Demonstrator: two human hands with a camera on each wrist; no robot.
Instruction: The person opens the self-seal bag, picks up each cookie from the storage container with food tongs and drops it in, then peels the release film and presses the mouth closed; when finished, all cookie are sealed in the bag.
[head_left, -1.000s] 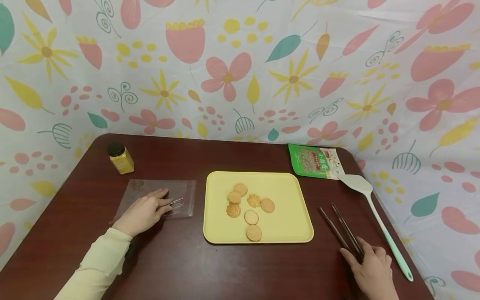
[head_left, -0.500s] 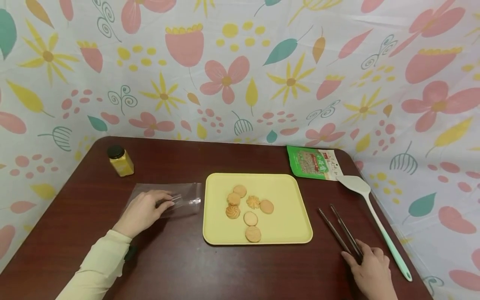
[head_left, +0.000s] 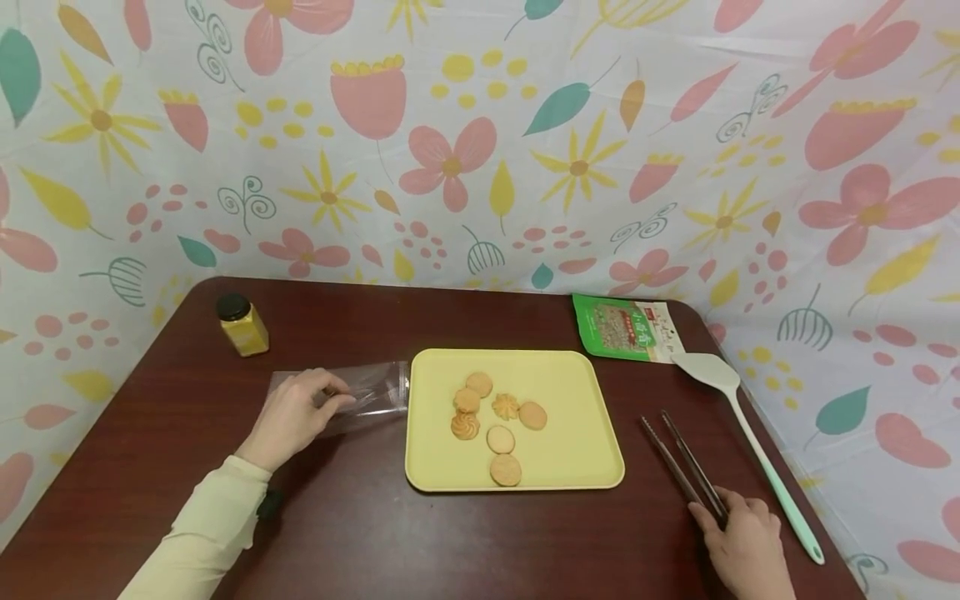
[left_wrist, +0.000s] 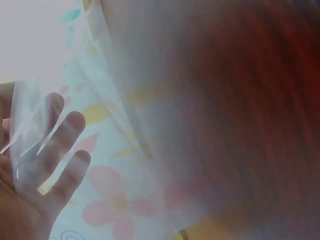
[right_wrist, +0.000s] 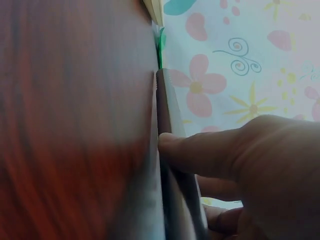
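My left hand (head_left: 300, 408) pinches a clear plastic bag (head_left: 378, 390), whose right end reaches the tray's left edge. In the left wrist view the see-through bag (left_wrist: 107, 85) hangs across the fingers (left_wrist: 67, 132). On the right, my right hand (head_left: 744, 537) holds metal tongs (head_left: 684, 462) by the handle end; their arms stand apart, tips pointing away. The right wrist view has the tongs (right_wrist: 167, 100) low along the tabletop, with the thumb (right_wrist: 200, 152) on them. Between the hands, the yellow tray (head_left: 573, 442) bears several cookies (head_left: 505, 469).
A yellow jar (head_left: 246, 332) with a black lid stands at the back left. A green and white food pouch (head_left: 626, 329) lies at the back right. Beside the tongs is a spatula (head_left: 761, 442) with a mint handle. Patterned cloth (head_left: 450, 208) hangs behind the dark table (head_left: 420, 550).
My left hand has taken hold of the flat bag and raised it, drawing it right toward the tray. The right hand and tongs have barely moved.
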